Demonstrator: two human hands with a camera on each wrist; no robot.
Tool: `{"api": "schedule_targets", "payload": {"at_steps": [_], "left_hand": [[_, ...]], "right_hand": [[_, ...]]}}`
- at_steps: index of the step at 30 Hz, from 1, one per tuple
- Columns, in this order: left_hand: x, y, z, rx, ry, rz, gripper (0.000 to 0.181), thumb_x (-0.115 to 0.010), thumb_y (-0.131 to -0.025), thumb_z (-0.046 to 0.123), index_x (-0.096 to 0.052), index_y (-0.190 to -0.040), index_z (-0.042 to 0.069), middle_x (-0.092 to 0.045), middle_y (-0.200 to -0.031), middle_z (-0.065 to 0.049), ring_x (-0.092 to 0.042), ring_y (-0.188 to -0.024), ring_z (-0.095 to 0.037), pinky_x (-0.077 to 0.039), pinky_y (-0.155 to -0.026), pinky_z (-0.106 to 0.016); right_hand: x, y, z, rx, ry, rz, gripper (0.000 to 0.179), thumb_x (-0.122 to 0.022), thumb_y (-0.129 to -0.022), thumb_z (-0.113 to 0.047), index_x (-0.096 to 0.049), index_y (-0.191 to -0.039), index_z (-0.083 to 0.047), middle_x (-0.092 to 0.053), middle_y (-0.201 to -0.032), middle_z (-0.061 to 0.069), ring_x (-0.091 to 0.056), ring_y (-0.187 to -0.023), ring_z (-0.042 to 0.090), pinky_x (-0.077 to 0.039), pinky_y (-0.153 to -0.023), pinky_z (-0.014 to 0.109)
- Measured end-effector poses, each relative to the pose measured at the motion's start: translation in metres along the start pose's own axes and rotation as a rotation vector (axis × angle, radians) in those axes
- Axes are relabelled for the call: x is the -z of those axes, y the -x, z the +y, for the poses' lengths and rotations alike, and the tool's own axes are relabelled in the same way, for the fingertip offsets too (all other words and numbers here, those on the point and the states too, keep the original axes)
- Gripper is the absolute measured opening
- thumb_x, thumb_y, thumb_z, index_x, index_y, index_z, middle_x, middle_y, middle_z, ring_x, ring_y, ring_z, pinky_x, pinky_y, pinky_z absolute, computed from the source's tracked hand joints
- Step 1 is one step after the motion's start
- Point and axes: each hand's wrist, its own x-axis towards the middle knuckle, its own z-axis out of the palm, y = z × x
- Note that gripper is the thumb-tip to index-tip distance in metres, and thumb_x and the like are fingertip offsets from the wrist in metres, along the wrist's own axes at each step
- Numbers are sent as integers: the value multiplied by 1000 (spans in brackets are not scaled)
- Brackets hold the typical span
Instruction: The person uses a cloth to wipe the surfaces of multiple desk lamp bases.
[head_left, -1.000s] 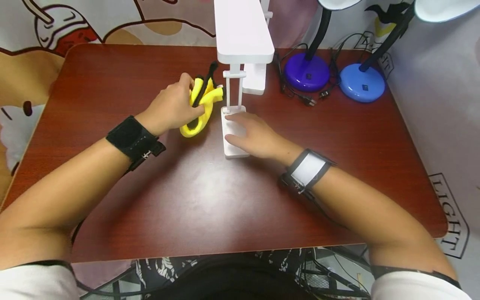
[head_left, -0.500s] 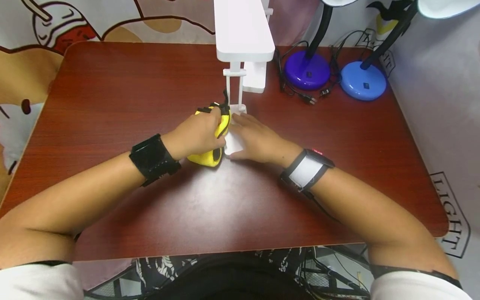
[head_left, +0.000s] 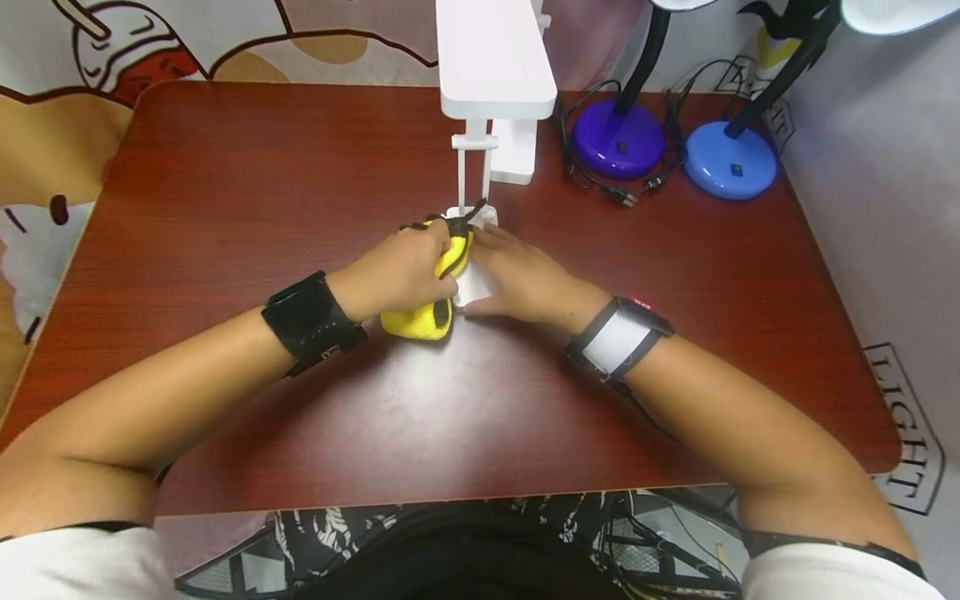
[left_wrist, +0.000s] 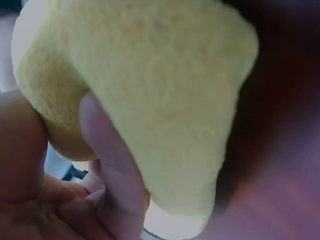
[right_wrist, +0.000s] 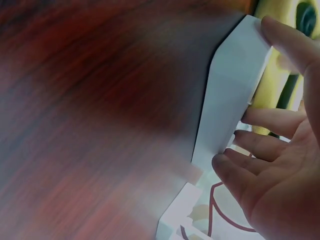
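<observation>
My left hand [head_left: 397, 271] grips a yellow fuzzy cloth [head_left: 417, 323] with black straps, at the left side of the white desk lamp's base [head_left: 472, 286]. In the left wrist view the cloth [left_wrist: 165, 95] bulges in front of my curled fingers [left_wrist: 112, 155]. My right hand [head_left: 528, 279] rests on the other side of the base, fingers spread. Seen from the right wrist, those fingertips touch the edge of the lamp base [right_wrist: 227, 90], and the cloth [right_wrist: 265, 82] shows behind it. Both hands partly cover the base's top.
The white lamp head [head_left: 495, 62] overhangs the base on thin arms. Further right stand a purple lamp base [head_left: 618, 142] and a blue lamp base [head_left: 731, 162], with black cords and a plug [head_left: 621, 197] between. The brown table [head_left: 420, 433] meets a printed wall at the back.
My left hand has brought the yellow cloth from beyond the lamp base's left, nearer me and rightward, up against the base. My right hand has stayed on the base, its fingers shifting slightly.
</observation>
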Motion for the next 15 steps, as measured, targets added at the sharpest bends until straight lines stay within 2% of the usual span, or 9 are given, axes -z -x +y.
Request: {"api": "schedule_targets", "payload": {"at_steps": [2,4,6,8,10,12,15], "left_hand": [[0,3,1,-19,9,-18,35,-68,-84,25,-46,-104,7,-59,-82,-9,-62,-68,-21,-51,-55,-29],[7,5,-2,-14,33,-46,34,-67,-86,25,-47,-106,7,-60,-84,-9,-62,-67,-20,-51,-54,-29],[21,3,-11,22,51,-67,37,-66,-88,25,-48,-113,6,-61,-87,-11,-63,-65,-19,-52,-54,-29],[41,-2,-25,83,65,-69,44,-64,-92,26,-46,-126,3,-62,-96,-14,-64,-68,-19,-54,-57,-29],[61,-12,-43,120,62,-38,50,-60,-95,25,-43,-136,1,-61,-106,-18,-64,-76,-22,-55,-63,-32],[77,-25,-59,130,56,15,52,-56,-98,23,-41,-142,-2,-58,-117,-22,-62,-88,-26,-54,-72,-37],[86,-48,-75,88,85,87,48,-52,-100,19,-44,-143,-2,-55,-126,-24,-55,-101,-30,-48,-85,-43]], "right_hand": [[1,2,2,-37,1,-9,87,-77,-85,-45,-38,-153,-8,-35,-160,17,-24,-153,32,-15,-126,41],[1,4,2,-75,6,-19,88,-77,-85,-47,-39,-153,-8,-33,-160,18,-23,-153,34,-18,-125,42],[0,4,3,-97,17,-32,90,-75,-85,-50,-38,-153,-5,-30,-161,20,-22,-153,34,-19,-125,42],[-1,4,2,-114,30,-47,92,-74,-86,-53,-36,-153,-2,-25,-163,20,-21,-153,33,-20,-124,41],[-2,4,2,-122,35,-59,94,-72,-86,-54,-35,-153,0,-23,-164,20,-20,-154,32,-19,-125,41],[-3,4,2,-127,48,-64,93,-71,-87,-55,-34,-153,0,-22,-165,19,-19,-154,31,-20,-125,40],[-5,4,3,-116,72,-67,92,-72,-87,-53,-34,-153,-1,-22,-165,18,-18,-154,31,-21,-124,41]]}}
